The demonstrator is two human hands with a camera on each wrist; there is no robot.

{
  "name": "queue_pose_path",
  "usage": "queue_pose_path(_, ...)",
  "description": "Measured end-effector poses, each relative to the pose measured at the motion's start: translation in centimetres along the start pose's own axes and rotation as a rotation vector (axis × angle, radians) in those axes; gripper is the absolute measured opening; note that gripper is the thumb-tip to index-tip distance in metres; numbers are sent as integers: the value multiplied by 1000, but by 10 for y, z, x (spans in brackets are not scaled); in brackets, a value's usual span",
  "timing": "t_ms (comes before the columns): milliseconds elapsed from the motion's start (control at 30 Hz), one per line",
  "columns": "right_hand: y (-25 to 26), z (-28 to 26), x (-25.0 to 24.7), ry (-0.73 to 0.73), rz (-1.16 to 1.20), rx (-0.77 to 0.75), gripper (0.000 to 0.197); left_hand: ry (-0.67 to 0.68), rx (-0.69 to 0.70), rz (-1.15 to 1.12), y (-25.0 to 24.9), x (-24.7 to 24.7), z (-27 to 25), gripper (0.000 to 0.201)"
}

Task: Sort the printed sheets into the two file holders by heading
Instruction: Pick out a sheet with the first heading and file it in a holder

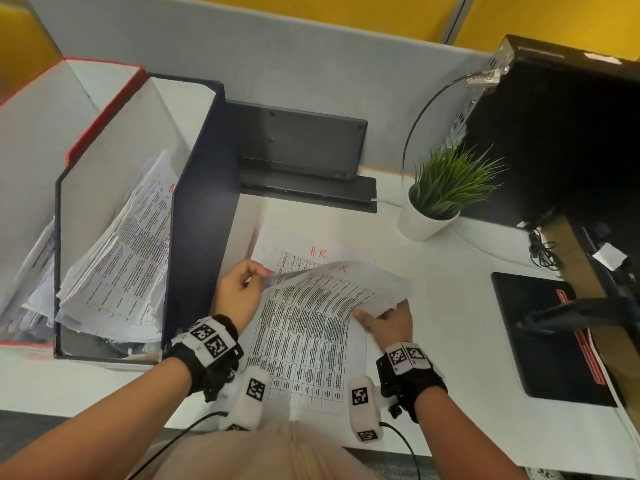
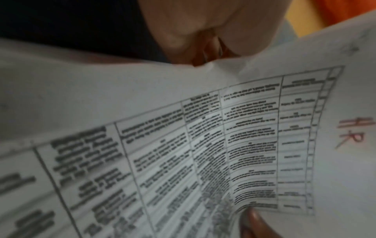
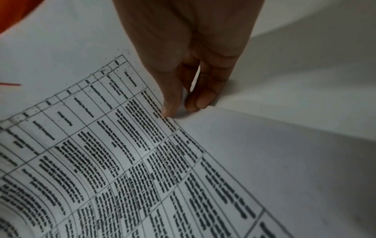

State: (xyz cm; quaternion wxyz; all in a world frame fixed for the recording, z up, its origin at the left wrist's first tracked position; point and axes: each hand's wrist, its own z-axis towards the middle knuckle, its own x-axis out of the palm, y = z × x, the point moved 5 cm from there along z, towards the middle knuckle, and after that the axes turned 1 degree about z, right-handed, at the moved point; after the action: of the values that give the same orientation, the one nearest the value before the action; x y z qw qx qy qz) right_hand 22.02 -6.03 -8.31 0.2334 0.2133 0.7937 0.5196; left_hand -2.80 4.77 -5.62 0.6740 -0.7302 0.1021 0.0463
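Observation:
A printed sheet (image 1: 311, 306) with a table and a red "HR" heading is lifted and curled above a stack of sheets (image 1: 304, 375) on the white desk. My left hand (image 1: 258, 273) pinches its upper left edge; my right hand (image 1: 374, 317) pinches its right edge, thumb on top. The sheet beneath (image 1: 287, 251) also reads "H.R" in red. In the left wrist view the held sheet (image 2: 183, 145) fills the frame below my left hand (image 2: 213, 53). In the right wrist view my right hand (image 3: 183, 107) nips the sheet (image 3: 101, 153). A navy file holder (image 1: 204, 209) and a red file holder (image 1: 104, 109) stand at left, both holding papers.
A potted plant (image 1: 440, 195) stands to the right of the stack. Beyond it is a black computer tower (image 1: 571, 133) with cables, and a black mouse pad (image 1: 540, 337) lies at the right. A black stand (image 1: 301, 147) sits against the grey partition.

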Motion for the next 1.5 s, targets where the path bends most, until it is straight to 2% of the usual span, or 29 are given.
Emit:
queue_pose_path(67, -1, 3, -1, 12, -69, 20, 53, 28, -101, -67, 2, 2, 4, 30)
queue_pose_path(167, -2, 4, -3, 29, -195, 6, 18, 27, -273, -129, 6, 4, 13, 34)
queue_pose_path(200, -2, 4, -4, 20, -209, -12, 18, 9, -316, -130, 6, 4, 16, 32)
queue_pose_path(300, -8, 4, -7, -1, -219, -18, 37, -37, -399, 2, 8, 1, 28, 23)
queue_pose_path(367, -9, 1, -9, -14, -216, -16, 39, 7, -476, 148, 12, 2, 33, 13)
queue_pose_path(467, -10, 1, -8, -25, -172, -16, 40, 106, -564, 331, 16, 2, 34, 33)
queue_pose_path(567, -8, 1, -7, -10, -203, -32, 39, 41, -510, 359, 14, 1, 35, 27)
queue_pose_path(667, -6, 0, -5, 13, -155, -34, 37, -4, -417, 478, 12, 2, 33, 20)
queue_pose_path(800, 2, -1, -3, 14, -187, -127, 13, 4, -228, 598, 9, 6, 32, 14)
queue_pose_path(833, 4, -1, -4, -2, -170, -146, 13, 24, -170, 611, 9, 7, 32, 16)
queue_pose_path(933, 2, 4, -4, -14, -144, -108, 24, 43, -4, 557, 8, 7, 29, 18)
queue_pose_path(1000, 0, 9, -4, -26, -304, -78, 32, 26, 51, 458, 6, 4, 24, 16)
queue_pose_path(1067, -1, 11, -5, -23, -357, -45, 31, 29, 50, 345, 6, 3, 19, 17)
queue_pose_path(1100, -1, 11, -5, -29, -301, -39, 32, 38, 28, 265, 7, 3, 16, 15)
queue_pose_path(1200, 5, 8, -9, -94, -132, -89, 53, 99, -136, 20, 9, 7, 10, 19)
queue_pose_path(1300, 9, 5, -4, -26, 33, -102, 70, 147, -222, -60, 9, 7, 7, 17)
queue_pose_path(1367, 11, 7, -2, 20, -19, -86, 58, 178, -214, -57, 6, 8, 6, 18)
queue_pose_path(1467, 8, 7, -3, 20, -133, -47, 24, 172, -214, -42, 7, 7, 7, 29)
queue_pose_path(1500, 7, 6, -3, 22, -169, -77, 24, 167, -234, -61, 9, 6, 7, 30)
